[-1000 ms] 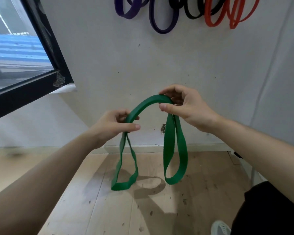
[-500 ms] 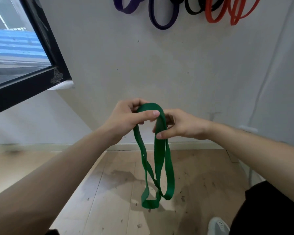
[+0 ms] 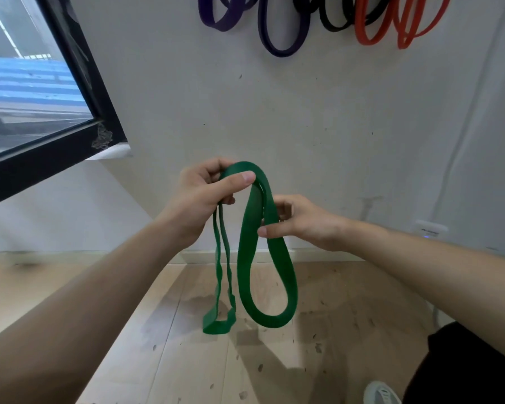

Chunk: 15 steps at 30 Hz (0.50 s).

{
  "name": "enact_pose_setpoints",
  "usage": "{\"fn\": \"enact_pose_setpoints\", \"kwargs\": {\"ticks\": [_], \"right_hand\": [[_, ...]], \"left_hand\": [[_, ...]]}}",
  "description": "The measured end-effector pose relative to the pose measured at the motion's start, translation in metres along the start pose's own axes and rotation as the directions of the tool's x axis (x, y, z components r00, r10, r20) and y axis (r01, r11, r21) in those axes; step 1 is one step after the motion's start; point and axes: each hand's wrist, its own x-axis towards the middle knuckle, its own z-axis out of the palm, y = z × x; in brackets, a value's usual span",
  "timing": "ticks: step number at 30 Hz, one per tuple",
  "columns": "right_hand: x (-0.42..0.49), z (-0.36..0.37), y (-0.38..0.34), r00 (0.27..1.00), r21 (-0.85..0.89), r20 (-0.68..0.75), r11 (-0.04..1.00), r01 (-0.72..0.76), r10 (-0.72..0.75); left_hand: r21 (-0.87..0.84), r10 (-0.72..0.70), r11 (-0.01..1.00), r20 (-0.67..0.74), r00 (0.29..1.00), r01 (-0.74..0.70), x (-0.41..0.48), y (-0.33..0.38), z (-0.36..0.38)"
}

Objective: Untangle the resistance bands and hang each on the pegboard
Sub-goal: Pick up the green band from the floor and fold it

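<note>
A green resistance band point(image 3: 247, 258) hangs in mid-air before a pale wall point(image 3: 318, 126). It is folded over at the top, so two loops dangle toward the wooden floor point(image 3: 70, 293): a narrow, crinkled one on the left and a wide, smooth one on the right. The left hand point(image 3: 204, 193) grips the fold, thumb pressed across the top, apparently to carry the weight. The right hand point(image 3: 301, 223) pinches a strand of the wide loop between thumb and fingers, likely to draw it out of the doubling. Higher on the wall, purple bands point(image 3: 280, 49), a black band point(image 3: 333, 26) and red bands point(image 3: 368, 39) already hang; their pegs lie out of frame. A dark-framed window point(image 3: 41, 158) sits at left.
</note>
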Motion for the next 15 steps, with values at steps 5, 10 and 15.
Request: {"fn": "enact_pose_setpoints", "kwargs": {"ticks": [5,10,15], "right_hand": [[0.005,0.005,-0.002,1.0,0.074,0.028,0.997,-0.014,0.012],[0.007,0.008,-0.003,0.999,0.112,0.04,0.993,-0.026,0.021],[0.007,0.009,-0.01,0.999,0.101,0.046,0.995,-0.011,0.006]], "left_hand": [[-0.05,0.0,0.999,-0.066,0.998,-0.003,0.002,0.003,-0.006],[-0.129,-0.011,0.992,-0.08,0.997,0.0,0.001,0.005,-0.016],[-0.183,-0.013,0.983,-0.013,1.0,0.011,-0.001,0.008,-0.017]]}}
